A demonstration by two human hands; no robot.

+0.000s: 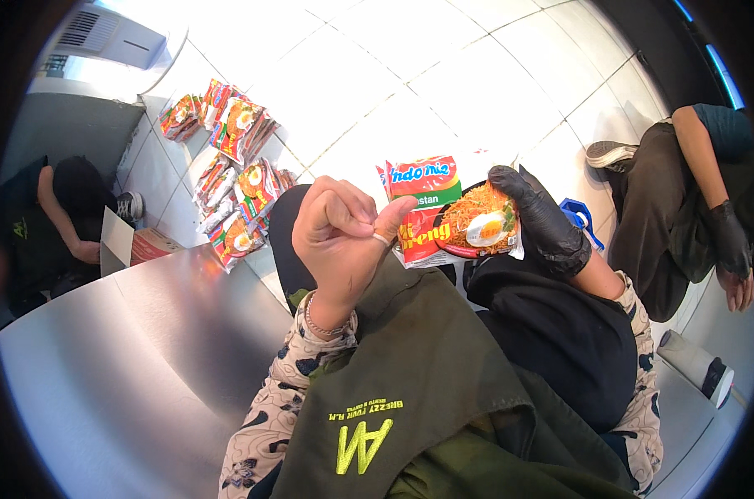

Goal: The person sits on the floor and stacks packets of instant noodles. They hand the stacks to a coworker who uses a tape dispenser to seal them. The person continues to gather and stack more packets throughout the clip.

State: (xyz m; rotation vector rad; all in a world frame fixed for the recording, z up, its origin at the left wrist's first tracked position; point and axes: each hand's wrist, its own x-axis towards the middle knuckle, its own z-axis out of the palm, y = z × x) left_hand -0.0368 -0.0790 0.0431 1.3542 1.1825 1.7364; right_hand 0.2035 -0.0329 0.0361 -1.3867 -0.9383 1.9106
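Observation:
My right hand (547, 220), in a black glove, grips the right end of a red, green and white instant noodle packet (427, 200) above my lap. A second wrapper edge shows behind its upper left corner, so more than one packet may be there. The packet's front, with a picture of noodles and a fried egg, faces up. My bare left hand (337, 237) is at the packet's left side, fingers curled into the palm and thumb stuck out over the packet's left edge. Nothing shows inside those curled fingers. Whether the thumb touches the wrapper I cannot tell.
Several more noodle packets (239, 187) lie in loose piles on the white tiled floor (368, 91), to the left. A shiny metal surface (127, 358) curves at lower left, reflecting a person and a box. At right sits another person (660, 216), one hand black-gloved. A blue object (580, 218) lies beyond my right hand.

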